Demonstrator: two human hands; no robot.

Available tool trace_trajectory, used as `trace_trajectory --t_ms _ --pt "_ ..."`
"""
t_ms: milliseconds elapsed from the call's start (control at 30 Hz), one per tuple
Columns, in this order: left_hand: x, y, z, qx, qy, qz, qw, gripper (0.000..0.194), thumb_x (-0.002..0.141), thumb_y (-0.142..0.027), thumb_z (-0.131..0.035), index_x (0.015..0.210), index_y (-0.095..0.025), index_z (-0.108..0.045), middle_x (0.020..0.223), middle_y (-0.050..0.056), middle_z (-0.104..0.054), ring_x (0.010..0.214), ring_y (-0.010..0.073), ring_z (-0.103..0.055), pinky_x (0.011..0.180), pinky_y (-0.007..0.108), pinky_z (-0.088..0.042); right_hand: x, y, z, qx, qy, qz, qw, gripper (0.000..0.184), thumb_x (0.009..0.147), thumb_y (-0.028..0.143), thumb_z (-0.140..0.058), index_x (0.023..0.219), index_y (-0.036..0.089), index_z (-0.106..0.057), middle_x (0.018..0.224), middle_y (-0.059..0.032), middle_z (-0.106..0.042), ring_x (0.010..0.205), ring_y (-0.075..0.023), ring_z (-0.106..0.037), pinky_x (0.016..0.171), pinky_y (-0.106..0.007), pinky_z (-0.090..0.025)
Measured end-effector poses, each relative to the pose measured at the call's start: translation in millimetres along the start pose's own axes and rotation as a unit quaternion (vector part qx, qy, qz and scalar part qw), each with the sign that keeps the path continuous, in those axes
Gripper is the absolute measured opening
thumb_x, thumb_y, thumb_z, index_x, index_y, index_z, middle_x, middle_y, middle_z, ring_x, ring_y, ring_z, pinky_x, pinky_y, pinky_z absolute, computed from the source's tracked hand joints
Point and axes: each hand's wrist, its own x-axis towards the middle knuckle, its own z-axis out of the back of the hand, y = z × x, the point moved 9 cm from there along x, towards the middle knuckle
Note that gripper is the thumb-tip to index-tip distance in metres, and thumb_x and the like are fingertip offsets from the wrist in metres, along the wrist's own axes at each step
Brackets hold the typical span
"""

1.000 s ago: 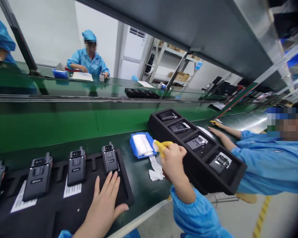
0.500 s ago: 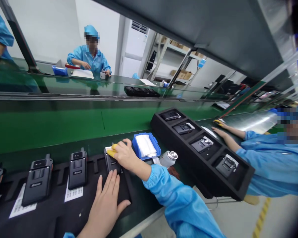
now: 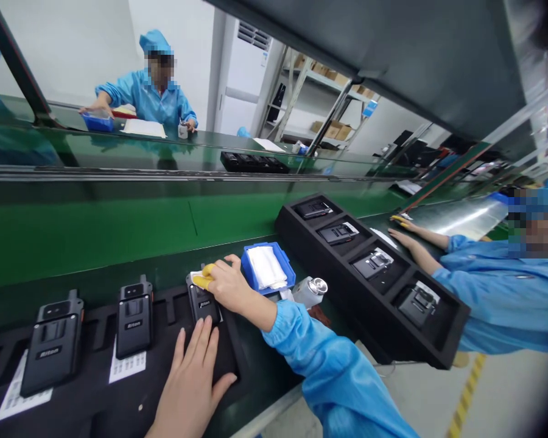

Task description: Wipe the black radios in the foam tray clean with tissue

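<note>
A black handset marked "Riton" (image 3: 204,305) lies face down in a slot of the black foam tray (image 3: 119,407). My left hand (image 3: 192,377) lies flat, fingers stretched, its fingertips on the handset's lower end. At the upper end, my right hand (image 3: 231,286), with yellow finger cots, presses a small white wipe (image 3: 196,278) against the handset; its fingers are closed on the wipe and hide part of it. Two more handsets, a nearer one (image 3: 50,353) and a middle one (image 3: 134,323), rest to the left with white label sheets partly under them.
Beyond my right hand stands a blue bin (image 3: 288,258) of white wipes, with a metal-topped bottle (image 3: 310,292) beside it. A second foam tray (image 3: 333,274) holds several handsets. One co-worker (image 3: 497,286) works at the right, another (image 3: 158,91) across the line.
My view has shifted slightly, so the left-hand handsets sit further left. My right hand stays on the handset's upper end with the wipe. The co-worker across now reaches to a blue bin.
</note>
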Motion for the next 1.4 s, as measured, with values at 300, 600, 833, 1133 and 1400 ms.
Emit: trace_trajectory --t_ms 300,600,833,1133,1400 --pt "-2 2 -4.2 -0.015 0.004 0.011 1.000 0.056 0.086 -0.051 -0.044 0.124 -0.011 -0.056 0.138 0.017 -0.047 0.125 0.0331 -0.046 0.108 0.053 -0.029 7 4 7 -0.008 -0.026 -0.025 0.999 0.019 0.093 0.022 -0.049 0.098 0.027 -0.067 0.099 -0.0016 -0.059 0.094 -0.0152 -0.045 0.093 -0.041 -0.019" --pt "0 2 -2.2 -0.033 0.001 0.009 0.999 0.055 0.087 -0.049 -0.043 0.125 -0.010 -0.055 0.138 0.017 -0.048 0.126 0.0322 -0.046 0.110 0.052 -0.027 -6 -5 3 -0.037 -0.028 -0.099 0.994 0.016 0.091 0.021 -0.053 0.081 0.021 -0.066 0.090 -0.0024 -0.057 0.091 -0.0157 -0.044 0.092 -0.041 -0.019" --pt "0 4 -4.6 -0.044 0.005 0.017 0.999 0.054 0.087 -0.048 -0.044 0.128 -0.014 -0.053 0.138 0.015 -0.048 0.127 0.0313 -0.045 0.110 0.051 -0.028 3 15 2 -0.029 -0.035 -0.016 0.999 0.014 0.093 0.022 -0.051 0.095 0.023 -0.065 0.096 -0.0014 -0.058 0.095 -0.0152 -0.045 0.093 -0.040 -0.018" --pt "3 1 0.4 -0.013 0.017 -0.001 1.000 0.053 0.086 -0.047 -0.046 0.124 -0.011 -0.055 0.138 0.016 -0.048 0.125 0.0316 -0.047 0.108 0.052 -0.030 -12 -1 3 -0.041 -0.039 -0.028 0.998 0.018 0.092 0.017 -0.049 0.086 0.021 -0.065 0.089 -0.0015 -0.057 0.092 -0.0146 -0.044 0.094 -0.038 -0.016" --pt "2 3 -2.1 -0.025 0.020 0.004 0.999 0.053 0.086 -0.046 -0.045 0.125 -0.012 -0.055 0.137 0.017 -0.049 0.125 0.0329 -0.047 0.106 0.053 -0.033 -2 9 10 -0.021 -0.051 -0.021 0.998 0.015 0.093 0.023 -0.050 0.094 0.024 -0.065 0.092 -0.0007 -0.057 0.094 -0.0153 -0.044 0.093 -0.039 -0.016"
